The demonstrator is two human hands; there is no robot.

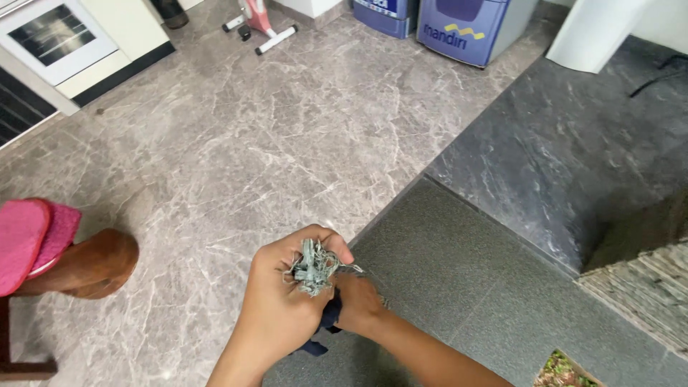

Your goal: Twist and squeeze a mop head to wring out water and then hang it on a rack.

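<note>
Both hands meet low and centred — left hand (283,301) fisted, fingers curled; right hand (358,304) tucked just beside it.

Two hands, the left hand (276,301) and the right hand (358,301), share one bundle of grey-green strings (313,266) and one dark blue cloth (324,326). One pink cushion (29,240) lies at the left. Two blue boxes (469,25) stand at the top, possibly more beyond the edge. One white oven door (54,36).

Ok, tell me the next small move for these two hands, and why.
Probably pull the tangled grey-green frayed threads away from the dark blue cloth. The left hand pinches the clump at its top, while the right hand grips the cloth beneath, so both are braced to separate them.
</note>
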